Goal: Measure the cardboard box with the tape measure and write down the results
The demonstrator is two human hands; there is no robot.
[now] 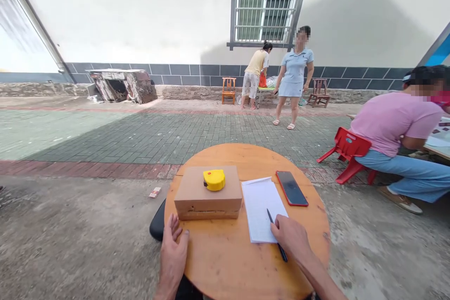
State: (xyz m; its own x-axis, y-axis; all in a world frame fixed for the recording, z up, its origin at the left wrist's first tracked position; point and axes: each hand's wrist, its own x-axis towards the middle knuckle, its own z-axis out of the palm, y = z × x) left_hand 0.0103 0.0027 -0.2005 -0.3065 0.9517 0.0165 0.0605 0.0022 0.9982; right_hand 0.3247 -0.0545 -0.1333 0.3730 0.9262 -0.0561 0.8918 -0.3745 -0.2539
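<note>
My left hand is at the table's left edge, by the near left corner of a closed cardboard box. Its fingers are apart and it holds nothing. A yellow tape measure rests on top of the box. My right hand has its fingers curled over the middle of a black pen, and the exact grip is hidden under them. The pen slants across the near right part of a white pad of paper. Beyond that hand lies a phone with a red edge.
Everything stands on a round wooden table. A person in a pink shirt sits at the right on a red chair, at another table. Two people stand farther off near the wall. A dark seat shows beside the table's left edge.
</note>
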